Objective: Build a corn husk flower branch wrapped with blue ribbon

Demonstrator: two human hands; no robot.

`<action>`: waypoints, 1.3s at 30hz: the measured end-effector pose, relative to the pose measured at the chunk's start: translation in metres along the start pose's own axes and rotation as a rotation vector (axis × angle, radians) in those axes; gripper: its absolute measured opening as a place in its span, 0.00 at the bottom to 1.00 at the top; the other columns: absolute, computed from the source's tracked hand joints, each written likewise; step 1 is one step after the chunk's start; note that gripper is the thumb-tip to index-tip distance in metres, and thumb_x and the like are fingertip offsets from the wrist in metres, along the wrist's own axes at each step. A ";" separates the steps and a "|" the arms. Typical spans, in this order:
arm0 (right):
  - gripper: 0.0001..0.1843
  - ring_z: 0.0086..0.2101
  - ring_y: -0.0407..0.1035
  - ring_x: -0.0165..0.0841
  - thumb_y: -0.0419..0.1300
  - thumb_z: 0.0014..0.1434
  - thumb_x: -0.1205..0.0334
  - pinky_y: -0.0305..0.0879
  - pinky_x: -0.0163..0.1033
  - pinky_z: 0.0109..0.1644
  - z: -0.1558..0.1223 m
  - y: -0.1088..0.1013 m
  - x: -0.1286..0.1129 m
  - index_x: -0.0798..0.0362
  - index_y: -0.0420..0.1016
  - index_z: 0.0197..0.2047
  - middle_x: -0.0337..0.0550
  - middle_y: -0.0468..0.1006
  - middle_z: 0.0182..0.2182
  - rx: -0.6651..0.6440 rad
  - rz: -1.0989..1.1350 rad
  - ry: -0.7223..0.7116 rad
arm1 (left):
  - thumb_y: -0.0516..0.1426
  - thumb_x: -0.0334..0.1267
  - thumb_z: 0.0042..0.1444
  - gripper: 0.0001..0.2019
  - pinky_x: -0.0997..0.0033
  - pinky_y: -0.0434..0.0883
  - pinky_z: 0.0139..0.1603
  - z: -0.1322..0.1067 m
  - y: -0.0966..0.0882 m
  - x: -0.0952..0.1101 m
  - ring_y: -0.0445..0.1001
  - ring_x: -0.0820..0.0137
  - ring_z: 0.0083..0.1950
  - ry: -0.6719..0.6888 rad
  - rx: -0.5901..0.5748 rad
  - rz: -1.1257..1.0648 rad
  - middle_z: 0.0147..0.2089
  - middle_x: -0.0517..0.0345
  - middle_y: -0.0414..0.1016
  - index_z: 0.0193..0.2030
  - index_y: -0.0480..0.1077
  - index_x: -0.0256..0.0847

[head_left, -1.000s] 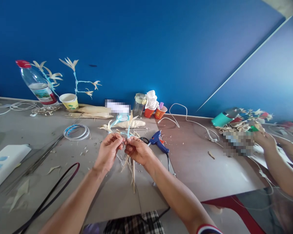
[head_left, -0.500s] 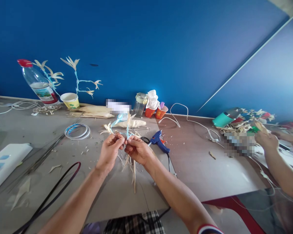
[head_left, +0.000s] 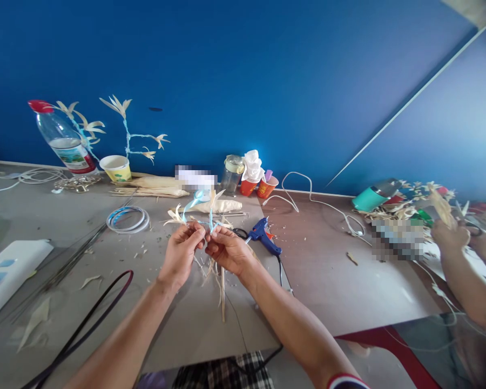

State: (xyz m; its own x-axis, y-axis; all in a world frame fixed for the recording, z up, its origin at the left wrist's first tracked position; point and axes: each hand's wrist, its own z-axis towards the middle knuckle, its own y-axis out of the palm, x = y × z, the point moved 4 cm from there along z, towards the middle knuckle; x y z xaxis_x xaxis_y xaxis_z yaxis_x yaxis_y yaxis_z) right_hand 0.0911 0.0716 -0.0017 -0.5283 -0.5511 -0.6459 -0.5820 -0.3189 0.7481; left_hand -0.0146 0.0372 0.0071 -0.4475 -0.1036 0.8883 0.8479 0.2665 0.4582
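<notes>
My left hand (head_left: 182,247) and my right hand (head_left: 229,249) meet over the table, thumbs and fingertips pinched close together. Between them is a craft flower stem (head_left: 211,220) wrapped in light blue tape, with a pale husk-like flower (head_left: 216,202) standing up above my right fingertips. Another pale flower (head_left: 175,215) sticks out at the left, beyond my left hand. A light blue strip (head_left: 191,202) rises behind my fingers toward a tape roll (head_left: 203,195). The exact grip points are hidden by my fingers. Just right of my right hand lies a blue glue gun (head_left: 263,235).
A bottle (head_left: 67,141), a paper cup (head_left: 116,168) and a finished-looking flower branch (head_left: 127,132) stand at the back left. Coiled tubing (head_left: 128,219) and thin wires lie left. Red cups (head_left: 267,187) stand behind. At right, a co-worker's hands (head_left: 451,236) hold pale husk.
My hands and the flower stem stay nearly in place, with only a slight shift. At the right, the co-worker's hands have moved a little rightward, raising the pale husk.
</notes>
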 end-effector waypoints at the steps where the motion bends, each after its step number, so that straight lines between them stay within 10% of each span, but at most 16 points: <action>1: 0.08 0.19 0.60 0.22 0.67 0.46 0.69 0.57 0.30 0.25 0.000 0.000 0.000 0.55 0.71 0.26 0.36 0.73 0.23 0.003 0.004 0.006 | 0.64 0.37 0.47 0.08 0.75 0.61 0.29 0.000 0.000 0.000 0.63 0.78 0.26 -0.006 -0.007 -0.007 0.27 0.63 0.69 0.31 0.70 0.39; 39: 0.11 0.18 0.56 0.20 0.70 0.44 0.66 0.60 0.33 0.29 0.000 -0.003 0.002 0.54 0.70 0.27 0.33 0.74 0.22 -0.029 -0.019 0.014 | 0.64 0.36 0.46 0.08 0.77 0.61 0.29 -0.004 0.008 -0.002 0.61 0.78 0.26 -0.052 -0.043 -0.094 0.26 0.64 0.67 0.29 0.68 0.40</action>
State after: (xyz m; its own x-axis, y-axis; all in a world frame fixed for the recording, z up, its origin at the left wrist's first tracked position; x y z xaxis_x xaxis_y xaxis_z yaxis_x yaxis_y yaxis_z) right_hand 0.0915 0.0717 -0.0057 -0.5082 -0.5553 -0.6583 -0.5739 -0.3516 0.7396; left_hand -0.0056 0.0357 0.0098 -0.5391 -0.0763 0.8388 0.8121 0.2169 0.5417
